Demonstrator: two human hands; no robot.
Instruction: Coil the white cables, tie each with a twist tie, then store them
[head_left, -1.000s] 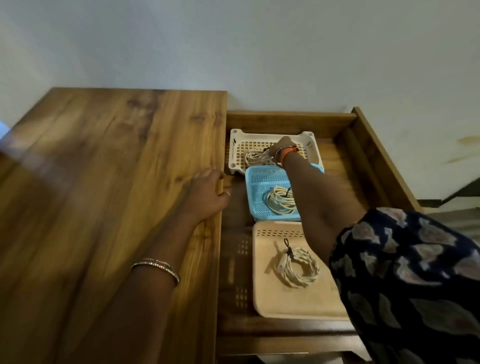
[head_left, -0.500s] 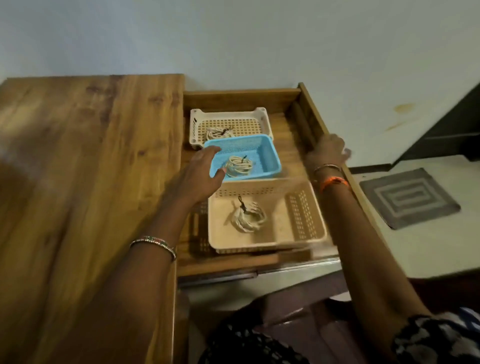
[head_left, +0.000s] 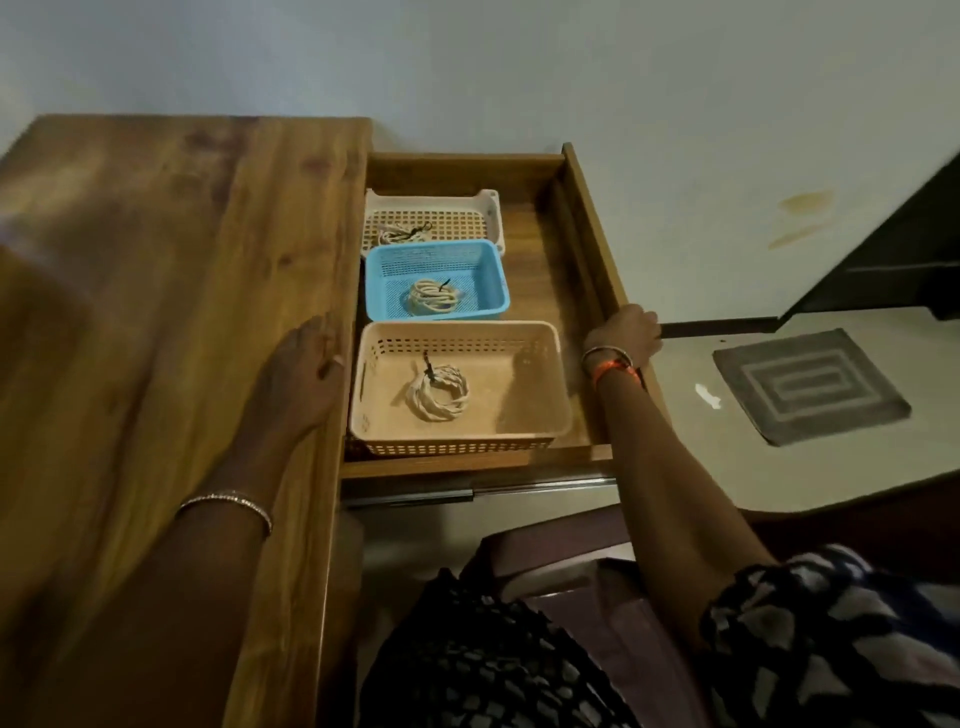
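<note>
Open wooden drawer (head_left: 576, 249) as landmark. Left hand (head_left: 304, 376) flat, fingers relaxed, on grained counter (head_left: 171, 291) beside it; right hand (head_left: 626, 332) grasping its right wall. Inside, near to far: coiled white cables, tied, in perforated beige basket (head_left: 524, 395), blue mesh basket (head_left: 488, 275), white lattice basket (head_left: 485, 208).

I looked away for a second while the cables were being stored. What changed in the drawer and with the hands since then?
The right hand left the white basket and now grips the drawer's right side wall. The left hand, briefly at the blue basket, is back on the tabletop edge. Each basket kept its tied coil; the order is unchanged.
</note>
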